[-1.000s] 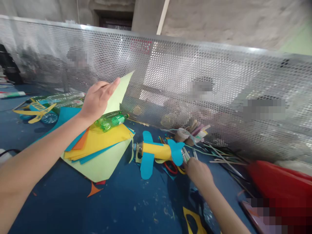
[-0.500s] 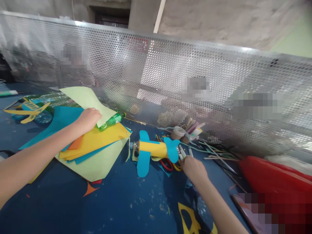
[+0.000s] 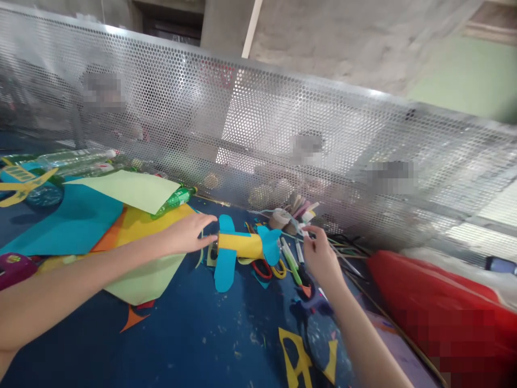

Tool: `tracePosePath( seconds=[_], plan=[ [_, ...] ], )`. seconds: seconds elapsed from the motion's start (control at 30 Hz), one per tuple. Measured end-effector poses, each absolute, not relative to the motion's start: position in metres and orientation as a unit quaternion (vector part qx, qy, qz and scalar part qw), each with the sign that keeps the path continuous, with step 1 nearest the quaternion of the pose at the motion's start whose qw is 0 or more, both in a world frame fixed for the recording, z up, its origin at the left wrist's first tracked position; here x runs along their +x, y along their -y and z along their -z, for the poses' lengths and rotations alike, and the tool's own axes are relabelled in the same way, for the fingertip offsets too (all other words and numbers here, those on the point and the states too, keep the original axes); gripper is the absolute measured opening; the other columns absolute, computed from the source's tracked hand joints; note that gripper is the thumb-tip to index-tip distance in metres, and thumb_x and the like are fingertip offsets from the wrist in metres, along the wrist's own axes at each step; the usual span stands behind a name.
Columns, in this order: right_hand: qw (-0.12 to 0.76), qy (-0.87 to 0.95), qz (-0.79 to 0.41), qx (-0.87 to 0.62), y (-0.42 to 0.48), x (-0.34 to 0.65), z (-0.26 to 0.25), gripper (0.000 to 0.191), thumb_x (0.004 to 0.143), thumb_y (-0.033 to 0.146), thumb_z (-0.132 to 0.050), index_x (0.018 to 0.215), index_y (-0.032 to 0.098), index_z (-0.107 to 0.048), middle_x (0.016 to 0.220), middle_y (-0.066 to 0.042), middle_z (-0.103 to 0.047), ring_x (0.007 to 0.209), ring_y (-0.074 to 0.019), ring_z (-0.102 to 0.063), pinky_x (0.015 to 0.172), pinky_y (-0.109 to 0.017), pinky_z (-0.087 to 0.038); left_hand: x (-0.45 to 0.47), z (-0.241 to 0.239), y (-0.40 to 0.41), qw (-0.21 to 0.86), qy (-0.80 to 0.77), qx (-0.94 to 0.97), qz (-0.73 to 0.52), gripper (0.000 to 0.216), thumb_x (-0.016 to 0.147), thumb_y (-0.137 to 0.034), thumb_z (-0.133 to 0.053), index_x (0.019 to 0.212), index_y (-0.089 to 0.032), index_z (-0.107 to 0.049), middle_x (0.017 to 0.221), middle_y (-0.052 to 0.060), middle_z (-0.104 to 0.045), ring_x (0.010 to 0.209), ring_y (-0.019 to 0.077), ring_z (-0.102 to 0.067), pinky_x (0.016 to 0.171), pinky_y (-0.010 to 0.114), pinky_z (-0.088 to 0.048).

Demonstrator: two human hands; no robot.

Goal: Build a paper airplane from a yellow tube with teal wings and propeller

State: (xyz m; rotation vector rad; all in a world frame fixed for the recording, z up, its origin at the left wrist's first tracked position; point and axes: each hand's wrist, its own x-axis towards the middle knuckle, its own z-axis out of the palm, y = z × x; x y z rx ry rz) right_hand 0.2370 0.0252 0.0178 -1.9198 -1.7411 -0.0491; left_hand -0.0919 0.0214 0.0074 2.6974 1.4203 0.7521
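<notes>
Fingers, left: we see the thumb and forefinger of the left hand [image 3: 191, 233] spread wide, tips at the nose end of the bottle plane; whether they touch it we cannot tell.
Fingers, right: those of the right hand [image 3: 321, 253] curl narrowly, tips beside something small and white; we cannot tell if they hold it.
Cut yellow paper: we find this holed offcut [image 3: 289, 351] at the bottom of the frame, right of centre.
Orange scrap: it [image 3: 133, 320] lies lower left of centre on the blue table [image 3: 181, 345].
Red bag: we see it [image 3: 432, 283] bulging at the lower right.
Bottle plane: it [image 3: 244, 246] lies mid-frame between the hands, yellow-bodied, with blue wings and tail.
Scissors: red and yellow handles [image 3: 278, 270] show just below the plane's tail.
Markers: a green marker [image 3: 292, 264] and others lie between tail and right hand.
Paper: we see blue sheets [image 3: 68, 221] and yellow sheets [image 3: 151, 221] at left, a pale green sheet [image 3: 129, 188] above them.
Green bottle: it [image 3: 178, 198] lies at that pale sheet's right end.
Perforated screen: it [image 3: 161, 97] crosses the upper frame.
</notes>
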Motion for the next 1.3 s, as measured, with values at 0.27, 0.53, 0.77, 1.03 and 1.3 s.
tracePosePath(
  seconds=[0.27,0.53,0.77,1.03,1.3],
  plan=[
    [0.585,0.616,-0.226,-0.477,-0.013,0.224,-0.040,0.037,0.080,0.042,-0.054,0.111,0.022,-0.051,0.082,0.000,-0.056,0.077,-0.0163,-0.057,0.067,-0.027,-0.046,-0.081,0.024,-0.028,0.019,-0.443,0.867,-0.227,0.068,0.076,-0.058,-0.058,0.128,-0.016,-0.043,0.128,0.016,-0.052,0.122,0.0332,-0.043,0.100,0.049,-0.037],
    [0.583,0.593,-0.417,-0.367,0.013,0.175,-0.031,0.029,0.087,0.039,-0.048,0.066,0.020,-0.049,0.039,0.010,-0.028,0.036,-0.0081,-0.029,0.039,-0.020,-0.023,-0.086,0.021,-0.034,0.041,-0.442,0.875,-0.193,0.049,0.082,-0.037,-0.059,0.125,-0.020,-0.046,0.131,0.013,-0.051,0.129,0.0302,-0.038,0.103,0.049,-0.035],
    [0.420,0.619,-0.536,-0.392,0.025,0.139,0.005,0.020,0.082,0.035,-0.056,0.073,0.020,-0.047,0.054,0.004,-0.058,0.043,-0.0080,-0.043,0.044,-0.020,-0.030,-0.087,0.026,-0.036,0.025,-0.435,0.875,-0.210,0.053,0.079,-0.015,-0.052,0.131,-0.020,-0.041,0.131,0.010,-0.051,0.126,0.0286,-0.040,0.105,0.050,-0.031],
    [0.481,0.558,-0.560,-0.379,0.027,0.136,0.030,0.026,0.082,0.038,-0.059,0.070,0.021,-0.043,0.046,0.008,-0.047,0.041,-0.0068,-0.036,0.041,-0.019,-0.025,-0.057,0.017,0.023,0.071,-0.342,0.854,-0.385,0.019,0.086,-0.024,-0.047,0.102,-0.016,-0.056,0.095,0.006,-0.062,0.095,0.0202,-0.055,0.088,0.037,-0.046],
    [0.423,0.590,-0.567,-0.389,0.034,0.131,0.044,0.030,0.082,0.040,-0.060,0.069,0.021,-0.041,0.043,0.010,-0.043,0.038,-0.0048,-0.033,0.040,-0.018,-0.023,-0.036,0.043,0.050,0.106,-0.384,0.885,-0.239,0.023,0.096,-0.021,-0.030,0.090,-0.016,-0.051,0.084,0.005,-0.059,0.077,0.0191,-0.059,0.066,0.031,-0.047]
  ],
)
